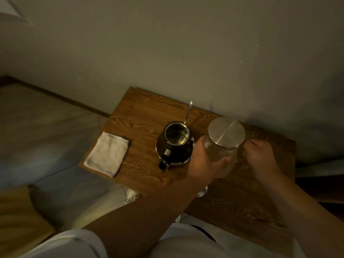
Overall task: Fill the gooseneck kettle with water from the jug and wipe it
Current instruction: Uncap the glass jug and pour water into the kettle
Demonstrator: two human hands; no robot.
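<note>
A black gooseneck kettle (175, 146) stands lidless on the wooden table (141, 116), its thin spout pointing to the far wall and its handle toward me. Its steel inside shows. Right of it is a glass jug (222, 157) with a round metal lid (226, 132). My left hand (204, 161) wraps round the jug's glass body. My right hand (260, 157) grips the jug's far right side, where its handle is hidden by the fingers. A folded white cloth (107, 157) lies at the table's left edge.
The table stands against a grey wall. A small shiny round object (202, 191), partly hidden by my left forearm, lies near the table's front. Left of the table is tiled floor, with a white shoe (132, 195) below the table edge.
</note>
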